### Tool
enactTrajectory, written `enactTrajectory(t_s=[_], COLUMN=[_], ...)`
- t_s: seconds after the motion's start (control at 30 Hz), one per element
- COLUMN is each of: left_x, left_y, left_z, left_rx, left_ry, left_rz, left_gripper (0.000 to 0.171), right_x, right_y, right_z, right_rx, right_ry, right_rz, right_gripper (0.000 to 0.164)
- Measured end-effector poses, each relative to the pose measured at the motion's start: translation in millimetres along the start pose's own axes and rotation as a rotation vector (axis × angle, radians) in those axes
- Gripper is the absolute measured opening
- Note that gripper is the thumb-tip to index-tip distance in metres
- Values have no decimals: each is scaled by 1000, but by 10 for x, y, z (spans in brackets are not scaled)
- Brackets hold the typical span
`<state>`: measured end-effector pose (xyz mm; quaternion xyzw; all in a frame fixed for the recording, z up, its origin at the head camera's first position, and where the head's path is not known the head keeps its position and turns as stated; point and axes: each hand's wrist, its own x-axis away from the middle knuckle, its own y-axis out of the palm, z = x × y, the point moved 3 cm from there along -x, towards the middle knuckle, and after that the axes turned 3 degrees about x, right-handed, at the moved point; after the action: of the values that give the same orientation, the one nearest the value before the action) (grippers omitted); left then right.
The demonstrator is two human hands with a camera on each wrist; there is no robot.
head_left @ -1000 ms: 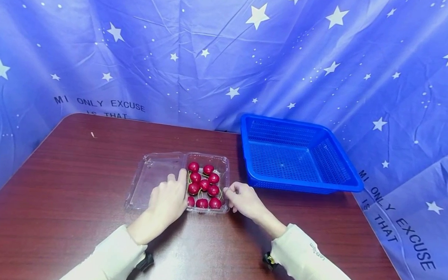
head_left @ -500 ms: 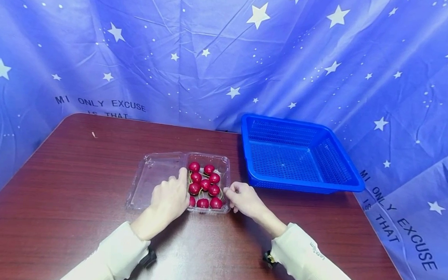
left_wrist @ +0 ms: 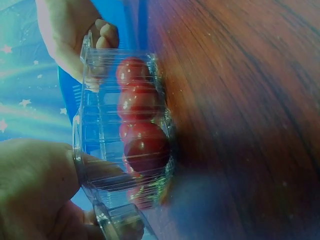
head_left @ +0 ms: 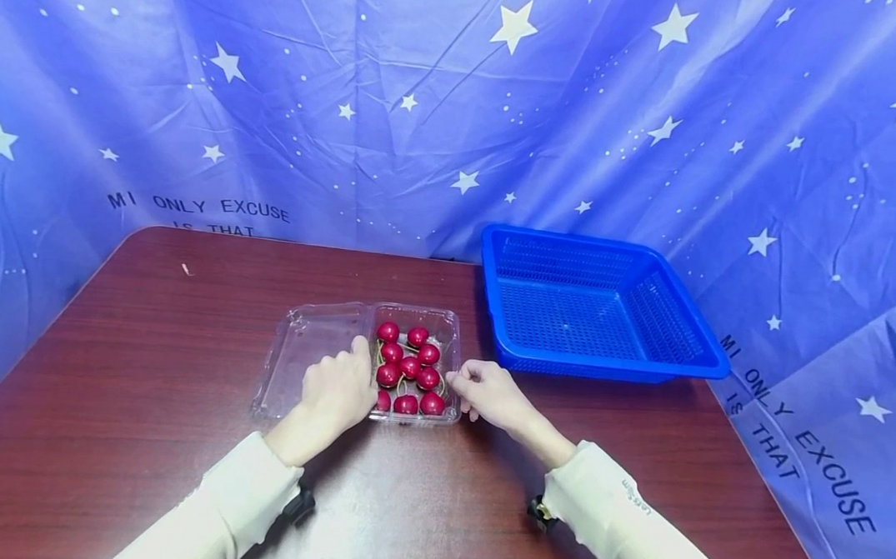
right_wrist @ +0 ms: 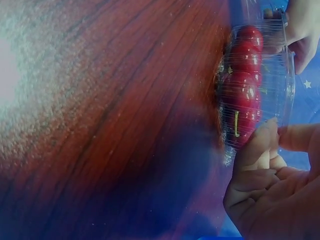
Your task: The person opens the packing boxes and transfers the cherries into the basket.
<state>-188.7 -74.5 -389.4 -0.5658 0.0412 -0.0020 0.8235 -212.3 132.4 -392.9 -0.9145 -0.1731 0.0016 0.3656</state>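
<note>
A clear plastic clamshell box [head_left: 453,330] lies open on the table, its lid [head_left: 318,332] folded out to the left. Several red cherries [head_left: 409,367] with green stems sit inside, also visible through the front wall in both wrist views. My left hand [head_left: 338,387] grips the box's left side at the hinge, a finger reaching in behind the front wall in the left wrist view. On the opposite side, my right hand [head_left: 491,396] pinches the right rim between thumb and curled fingers [right_wrist: 257,150]. The left hand covers part of the lid and a front cherry.
A blue plastic basket [head_left: 609,370] stands behind and to the right of the box. The brown wooden table [head_left: 151,367] has a small pale scrap [head_left: 186,270] at its back left. A blue star-printed curtain [head_left: 392,177] hangs around the back and sides.
</note>
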Motion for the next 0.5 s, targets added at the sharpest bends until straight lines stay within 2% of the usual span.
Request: enactTrajectory(t_s=[0.17,0.33,0.5], left_x=[-4,-11,-17], left_y=[12,34,49], left_z=[-29,-53,-62], left_rx=[32,66,80], left_ry=[-26,-32,-44], left_rz=[-17,-6,11], left_gripper=[25,25,25], right_x=[4,11,15], right_y=[4,2,-8], right_z=[-4,19,30], right_rx=[57,127,111], right_ry=[5,37,61], right_rz=[3,35,77], right_gripper=[33,34,30])
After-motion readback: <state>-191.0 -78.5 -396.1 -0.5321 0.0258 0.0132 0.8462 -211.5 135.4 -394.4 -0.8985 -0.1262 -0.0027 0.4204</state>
